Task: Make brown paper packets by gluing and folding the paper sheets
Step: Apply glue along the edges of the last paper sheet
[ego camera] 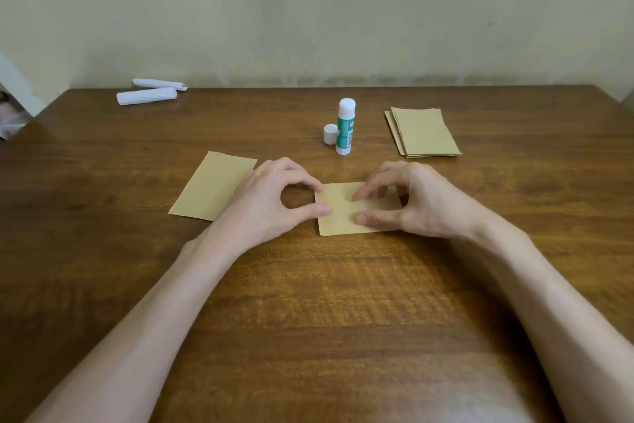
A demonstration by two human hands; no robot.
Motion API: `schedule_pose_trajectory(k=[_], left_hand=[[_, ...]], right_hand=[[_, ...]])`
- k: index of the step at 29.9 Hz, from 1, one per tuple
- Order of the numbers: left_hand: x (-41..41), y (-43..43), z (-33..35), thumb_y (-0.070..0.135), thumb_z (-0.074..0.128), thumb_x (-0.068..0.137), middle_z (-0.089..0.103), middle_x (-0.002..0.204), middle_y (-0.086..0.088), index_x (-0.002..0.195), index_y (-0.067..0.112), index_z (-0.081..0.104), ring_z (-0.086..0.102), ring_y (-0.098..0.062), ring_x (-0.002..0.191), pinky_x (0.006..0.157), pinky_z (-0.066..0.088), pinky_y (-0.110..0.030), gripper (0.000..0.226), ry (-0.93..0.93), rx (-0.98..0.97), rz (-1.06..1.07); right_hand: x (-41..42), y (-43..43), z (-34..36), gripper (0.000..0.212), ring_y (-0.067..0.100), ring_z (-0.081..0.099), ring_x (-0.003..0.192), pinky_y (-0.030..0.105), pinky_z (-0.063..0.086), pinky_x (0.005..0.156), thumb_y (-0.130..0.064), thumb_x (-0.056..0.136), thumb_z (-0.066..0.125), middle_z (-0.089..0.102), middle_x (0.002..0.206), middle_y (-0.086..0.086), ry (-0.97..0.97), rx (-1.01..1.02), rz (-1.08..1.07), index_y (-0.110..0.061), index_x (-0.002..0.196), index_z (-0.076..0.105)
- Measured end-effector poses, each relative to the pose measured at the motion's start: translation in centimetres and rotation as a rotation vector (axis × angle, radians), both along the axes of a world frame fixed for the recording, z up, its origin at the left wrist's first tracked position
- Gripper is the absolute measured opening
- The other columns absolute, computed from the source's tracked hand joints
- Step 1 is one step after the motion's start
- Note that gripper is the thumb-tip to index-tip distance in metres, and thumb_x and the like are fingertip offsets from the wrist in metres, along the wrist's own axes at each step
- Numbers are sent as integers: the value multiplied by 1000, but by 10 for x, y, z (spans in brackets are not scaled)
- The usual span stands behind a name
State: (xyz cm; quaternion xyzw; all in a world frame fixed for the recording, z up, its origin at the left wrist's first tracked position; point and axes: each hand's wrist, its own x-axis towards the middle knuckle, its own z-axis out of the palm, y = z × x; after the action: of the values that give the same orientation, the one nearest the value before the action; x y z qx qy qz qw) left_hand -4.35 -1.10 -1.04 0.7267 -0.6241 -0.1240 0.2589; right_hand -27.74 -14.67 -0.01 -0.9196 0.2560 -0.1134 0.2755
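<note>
A small folded brown paper (343,220) lies flat on the wooden table (308,302) in the middle. My left hand (271,203) touches its left edge, the thumb tip on the paper and the index tip at its far left corner. My right hand (411,203) presses on the paper's right half with its thumb and fingertips and hides the right edge. A second folded brown piece (209,191) lies flat to the left, partly under my left hand. Behind the hands a green and white glue stick (344,127) stands upright, its white cap (330,133) beside it.
A stack of several brown paper sheets (423,132) lies at the back right. Two rolled white paper bundles (147,95) lie at the far left by the wall. The table's left edge runs diagonally at the far left.
</note>
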Motion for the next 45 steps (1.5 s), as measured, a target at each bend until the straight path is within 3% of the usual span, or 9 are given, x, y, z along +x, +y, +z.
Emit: schedule_pose_trajectory(k=[7,12,17,24,30,33,37,42,45], left_hand=[[-3,0,-3,79,62,73,55,122,24,111,47,72,48,-3,121,107,41,-37,50,28,-42,-11],[-1,0,0,79,69,68,52,125,23,116,48,69,46,-5,123,110,39,-41,57,2,-18,-35],[-1,1,2,80,68,72,52,128,22,116,47,69,44,-4,124,108,37,-35,55,34,-8,0],[2,2,2,80,70,69,50,127,23,117,49,70,42,-3,123,107,35,-34,57,-3,34,-33],[0,3,1,83,66,69,50,127,23,118,48,69,42,-2,123,107,33,-32,60,-15,25,-24],[-1,3,2,81,69,69,48,128,23,119,50,68,40,-3,125,108,33,-34,59,-33,60,-30],[1,2,4,82,66,69,48,128,23,118,50,69,39,-3,126,109,32,-33,59,26,69,-28],[1,3,2,80,69,70,49,128,22,119,49,69,38,-2,127,106,29,-30,57,3,62,-9],[2,2,3,80,70,69,48,128,22,119,50,67,38,-3,125,105,30,-31,59,-41,75,-13]], right_hand=[[18,-14,-3,40,1,69,92,16,56,79,-40,88,84,73,105,-13,-348,19,-383,-27,124,72],[54,-29,5,63,7,68,101,28,59,92,-40,86,87,69,122,-3,-349,114,-453,-19,140,63],[79,-36,-3,54,11,68,102,35,60,93,-42,88,84,71,118,-3,-368,82,-526,-19,134,68],[71,-27,-4,36,5,69,115,37,58,101,-42,93,80,75,118,-6,-429,94,-485,-20,119,69],[40,-4,16,29,-7,69,91,17,55,80,-46,93,79,76,101,-10,-550,262,-524,-25,112,73],[25,6,29,32,6,71,103,31,60,95,-44,85,86,77,110,-6,-665,482,-558,-24,109,80],[16,19,32,28,15,71,117,40,52,110,-33,81,87,80,110,-5,-710,668,-434,-19,105,82],[21,28,14,21,5,73,105,25,55,90,-29,97,76,80,113,-7,-653,512,-325,-15,112,78],[24,28,5,22,10,75,105,23,57,92,-21,97,77,79,114,-1,-531,327,-183,-7,113,76]])
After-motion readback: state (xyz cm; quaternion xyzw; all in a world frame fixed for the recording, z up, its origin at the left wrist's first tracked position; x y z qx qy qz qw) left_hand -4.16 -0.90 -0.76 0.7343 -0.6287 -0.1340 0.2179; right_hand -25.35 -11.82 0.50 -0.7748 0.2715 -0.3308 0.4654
